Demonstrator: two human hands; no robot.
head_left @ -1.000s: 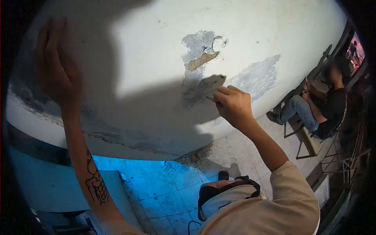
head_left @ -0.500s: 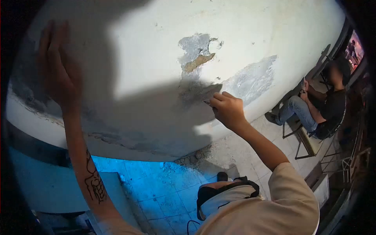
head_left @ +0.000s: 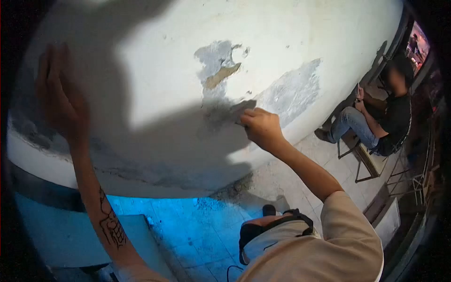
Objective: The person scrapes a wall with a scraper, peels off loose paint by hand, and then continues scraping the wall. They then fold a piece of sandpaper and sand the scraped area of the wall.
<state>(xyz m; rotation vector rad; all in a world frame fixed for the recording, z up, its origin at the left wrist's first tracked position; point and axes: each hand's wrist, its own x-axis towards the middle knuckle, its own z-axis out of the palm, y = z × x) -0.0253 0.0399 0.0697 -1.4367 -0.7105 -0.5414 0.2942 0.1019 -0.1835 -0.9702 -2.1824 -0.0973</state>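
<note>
My right hand (head_left: pixel 262 128) is closed around a small scraper (head_left: pixel 240 124), mostly covered by the fingers. It works close against the pale wall (head_left: pixel 162 70), at the lower end of a grey patch (head_left: pixel 215 55) where the paint has come off. A brown bare spot (head_left: pixel 222 76) shows within that patch. To the right of the hand lies a second, wider grey patch (head_left: pixel 296 87). My left hand (head_left: pixel 63 96) is raised at the far left before the wall, fingers stretched out, empty and in shadow.
A person (head_left: pixel 371 117) in dark top and jeans sits on a low bench (head_left: pixel 368 160) at the right. Crumbled debris (head_left: pixel 235 188) lies on the tiled floor (head_left: pixel 211 239) along the wall's foot. A blue-lit ledge (head_left: pixel 70 235) stands at lower left.
The view has shifted, so the wall patches and the seated person sit further left. My left hand has come down somewhat. My right hand stays near the same patch, still holding the scraper.
</note>
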